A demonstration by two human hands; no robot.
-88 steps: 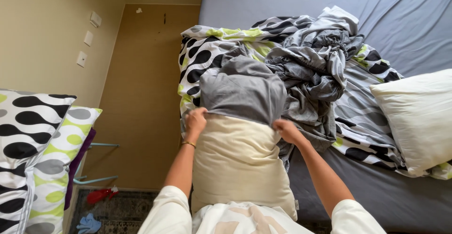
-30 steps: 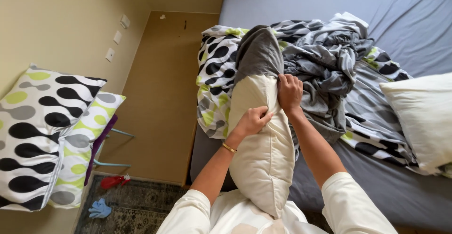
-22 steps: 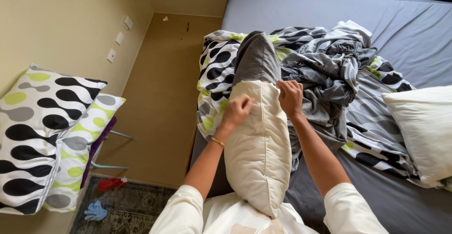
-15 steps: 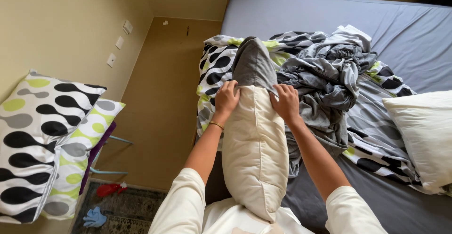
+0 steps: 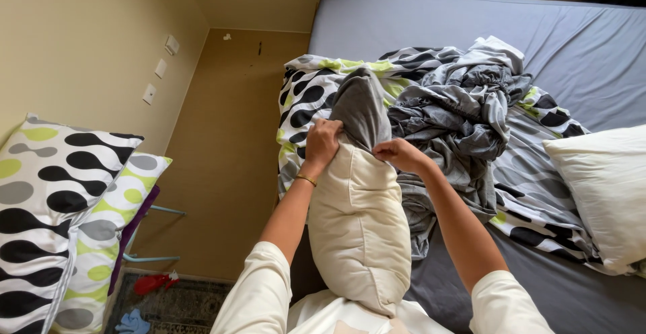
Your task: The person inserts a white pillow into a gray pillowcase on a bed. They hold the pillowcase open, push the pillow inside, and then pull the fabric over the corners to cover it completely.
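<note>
A grey-sheeted bed fills the room's right side, strewn with a crumpled duvet in black, white and green spots and grey stripes, a bare white pillow lying at its right edge. Two spotted cushions stand stacked by the wall on the left. At centre a cream pillow stands on end against the person's chest, its top capped by a grey case. The left hand and right hand each pinch the case's open hem, fingers curled tight into the cloth on either side. Done well, both sides should likely come down evenly, with the pillow's corners seated first so the case does not bunch.
</note>
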